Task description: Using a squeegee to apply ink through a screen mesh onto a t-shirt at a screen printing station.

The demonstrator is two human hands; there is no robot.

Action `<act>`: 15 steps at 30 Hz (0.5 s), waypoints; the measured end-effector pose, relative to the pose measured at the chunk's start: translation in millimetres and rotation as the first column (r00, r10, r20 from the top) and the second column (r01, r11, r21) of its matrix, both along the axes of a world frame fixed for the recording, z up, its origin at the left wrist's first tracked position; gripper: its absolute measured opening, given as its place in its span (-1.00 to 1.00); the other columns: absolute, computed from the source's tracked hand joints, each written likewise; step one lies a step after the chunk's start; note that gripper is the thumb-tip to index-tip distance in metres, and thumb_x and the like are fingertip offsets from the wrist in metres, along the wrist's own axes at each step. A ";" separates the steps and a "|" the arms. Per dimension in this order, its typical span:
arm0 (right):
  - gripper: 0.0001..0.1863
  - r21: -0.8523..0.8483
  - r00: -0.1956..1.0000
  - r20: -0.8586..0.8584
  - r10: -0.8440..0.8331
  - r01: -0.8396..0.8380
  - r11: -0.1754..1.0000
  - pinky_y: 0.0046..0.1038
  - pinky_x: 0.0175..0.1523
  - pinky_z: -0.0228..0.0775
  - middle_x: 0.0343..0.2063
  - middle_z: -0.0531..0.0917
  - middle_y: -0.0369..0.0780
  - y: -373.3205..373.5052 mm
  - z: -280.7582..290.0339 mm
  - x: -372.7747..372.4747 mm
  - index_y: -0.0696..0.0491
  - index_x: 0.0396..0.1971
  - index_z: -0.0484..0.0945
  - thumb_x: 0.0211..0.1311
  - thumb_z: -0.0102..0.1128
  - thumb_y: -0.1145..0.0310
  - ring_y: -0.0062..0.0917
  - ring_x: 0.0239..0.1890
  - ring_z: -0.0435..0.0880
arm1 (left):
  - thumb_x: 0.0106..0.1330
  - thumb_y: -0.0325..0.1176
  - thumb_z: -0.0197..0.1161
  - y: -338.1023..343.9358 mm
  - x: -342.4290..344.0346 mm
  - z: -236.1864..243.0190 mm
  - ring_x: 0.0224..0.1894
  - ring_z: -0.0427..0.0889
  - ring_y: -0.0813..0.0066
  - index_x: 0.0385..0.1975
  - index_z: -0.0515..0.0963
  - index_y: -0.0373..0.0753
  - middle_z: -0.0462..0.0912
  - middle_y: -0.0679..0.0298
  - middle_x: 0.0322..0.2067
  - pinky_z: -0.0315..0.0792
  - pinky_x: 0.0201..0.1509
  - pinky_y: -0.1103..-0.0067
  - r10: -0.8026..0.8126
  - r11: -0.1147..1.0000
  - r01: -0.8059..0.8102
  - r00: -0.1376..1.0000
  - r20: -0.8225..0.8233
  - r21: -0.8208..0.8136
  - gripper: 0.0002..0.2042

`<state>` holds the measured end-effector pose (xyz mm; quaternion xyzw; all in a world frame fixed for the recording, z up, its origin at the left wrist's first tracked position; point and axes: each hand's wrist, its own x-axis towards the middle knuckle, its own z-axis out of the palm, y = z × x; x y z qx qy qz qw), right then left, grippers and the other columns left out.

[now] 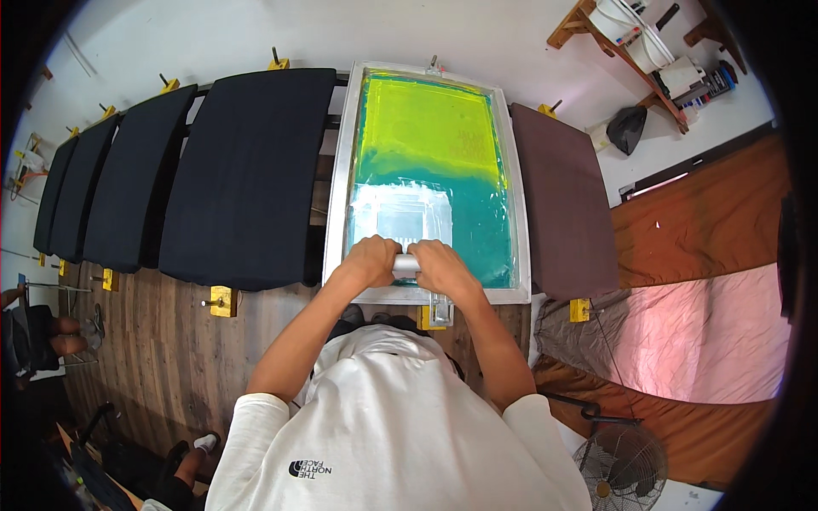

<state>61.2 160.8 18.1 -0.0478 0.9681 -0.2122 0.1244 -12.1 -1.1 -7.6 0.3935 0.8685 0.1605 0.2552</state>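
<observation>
Both my hands are closed side by side on the pale grey handle of a screen-printing squeegee (407,264). My left hand (371,261) grips its left part and my right hand (435,266) its right part. The blade is hidden under my fingers. They are over the near end of a silkscreen frame (339,183) with a metal rim. Its far half is yellow-green mesh (417,119), its near half teal (477,217). White ink (362,204) is smeared around a paler square just beyond my knuckles.
Several black fabric-covered printing boards (251,170) stand in a row to the left, a brownish-purple one (564,200) to the right. Yellow clamps (223,301) jut from their ends. A fan (620,468) stands near right, below brown and pink cloth (699,341). Other people's legs (68,336) show at left.
</observation>
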 end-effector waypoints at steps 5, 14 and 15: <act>-0.75 -0.080 0.983 0.178 0.042 -0.028 0.996 -0.13 -0.12 0.55 -0.40 0.70 0.07 11.1 2.4 -18.1 0.16 -0.38 0.67 -0.19 0.22 0.59 0.00 -0.27 0.69 | -0.09 -0.40 0.38 3.0 -27.1 9.5 -0.20 0.74 0.05 -0.17 0.71 -0.23 0.74 -0.05 -0.29 0.62 -0.05 0.36 -0.063 0.996 0.074 0.978 0.201 -0.051 -0.63; -0.70 0.048 0.996 0.090 0.005 -0.010 0.999 -0.13 -0.05 0.53 -0.30 0.71 -0.01 36.5 -4.4 -77.6 0.10 -0.31 0.64 -0.19 0.27 0.52 -0.06 -0.16 0.68 | -0.04 -0.52 0.29 25.2 -79.5 -1.2 -0.20 0.73 0.01 -0.22 0.71 -0.22 0.73 -0.07 -0.30 0.61 -0.06 0.31 0.055 0.990 -0.060 0.998 0.042 0.127 -0.69; -0.68 0.017 0.999 0.033 -0.014 0.014 1.000 -0.12 -0.05 0.51 -0.29 0.68 -0.03 33.5 -10.0 -69.5 0.10 -0.27 0.61 -0.17 0.29 0.52 -0.05 -0.15 0.66 | -0.02 -0.55 0.28 23.0 -70.2 -11.9 -0.21 0.73 0.01 -0.23 0.70 -0.20 0.73 -0.04 -0.33 0.61 -0.07 0.29 0.101 0.984 -0.101 0.995 0.006 0.147 -0.71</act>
